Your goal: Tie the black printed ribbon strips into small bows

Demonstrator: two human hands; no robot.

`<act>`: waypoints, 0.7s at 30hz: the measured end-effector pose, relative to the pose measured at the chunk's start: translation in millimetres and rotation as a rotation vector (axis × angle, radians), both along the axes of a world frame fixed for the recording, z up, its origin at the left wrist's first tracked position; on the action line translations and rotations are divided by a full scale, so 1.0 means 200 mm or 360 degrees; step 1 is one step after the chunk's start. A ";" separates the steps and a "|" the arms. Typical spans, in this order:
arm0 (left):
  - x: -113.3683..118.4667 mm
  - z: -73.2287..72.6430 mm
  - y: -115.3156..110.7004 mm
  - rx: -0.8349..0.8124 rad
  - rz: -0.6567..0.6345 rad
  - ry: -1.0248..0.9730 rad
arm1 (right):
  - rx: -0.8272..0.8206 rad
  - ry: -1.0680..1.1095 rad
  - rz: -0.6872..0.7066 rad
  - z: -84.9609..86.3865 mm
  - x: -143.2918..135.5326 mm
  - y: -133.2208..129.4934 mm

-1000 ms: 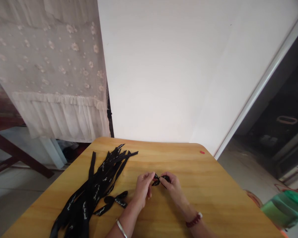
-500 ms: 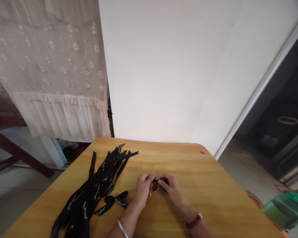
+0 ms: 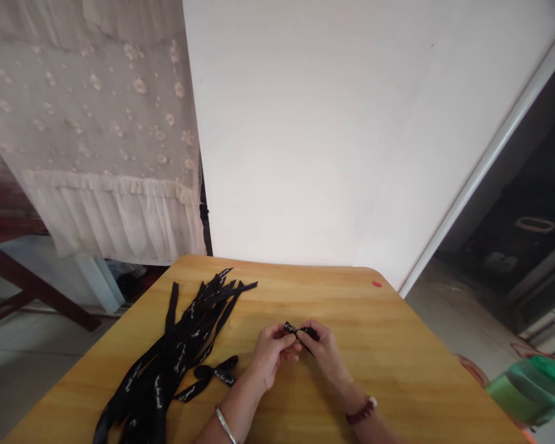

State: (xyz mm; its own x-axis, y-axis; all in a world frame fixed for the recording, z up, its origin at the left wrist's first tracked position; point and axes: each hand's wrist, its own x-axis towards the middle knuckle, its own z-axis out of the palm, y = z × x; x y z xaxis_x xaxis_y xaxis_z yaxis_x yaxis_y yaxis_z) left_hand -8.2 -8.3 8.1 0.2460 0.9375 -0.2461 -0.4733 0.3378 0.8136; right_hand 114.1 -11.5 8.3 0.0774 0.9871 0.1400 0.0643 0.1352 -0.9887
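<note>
Between my two hands is a black ribbon bow point(image 3: 290, 328) with white lettering, held just above the table. My left hand point(image 3: 274, 353) pinches its left side between thumb and fingers. On the other side, my right hand point(image 3: 322, 345) grips the right loop, and a dark ribbon end shows under its fingers. The knot sits between both thumbs and is partly covered. Left of my left hand lies another black ribbon bow point(image 3: 213, 373) with printed tails. Beyond it spreads a pile of loose black printed ribbons point(image 3: 180, 351).
The wooden table point(image 3: 388, 370) has rounded far corners and stands against a white panel point(image 3: 305, 135). A small red item point(image 3: 377, 284) lies near its far right corner. A green translucent container point(image 3: 531, 388) stands off the right edge. A lace curtain point(image 3: 115, 135) hangs at left.
My left hand has turned and shifted slightly right, its fingers now under the bow. The bow's left part has come up into view above the thumb. My right hand has barely moved.
</note>
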 end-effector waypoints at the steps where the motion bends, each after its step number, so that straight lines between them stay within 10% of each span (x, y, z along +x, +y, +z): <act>1: 0.00 0.00 0.00 -0.0013 -0.0011 -0.0038 | 0.0000 0.0016 0.0009 0.00 0.00 0.00; 21: -0.01 -0.03 0.02 -0.0070 0.0226 -0.0080 | -0.0027 0.0143 0.0082 -0.04 0.00 0.01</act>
State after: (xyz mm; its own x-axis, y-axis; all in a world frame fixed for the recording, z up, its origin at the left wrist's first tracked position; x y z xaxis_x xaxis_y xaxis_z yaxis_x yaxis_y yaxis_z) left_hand -9.7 -3.9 3.1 0.1249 0.9523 -0.2784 -0.5583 0.2994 0.7737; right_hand 113.3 -8.6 -0.5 0.0378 0.9923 0.1179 -0.0312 0.1191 -0.9924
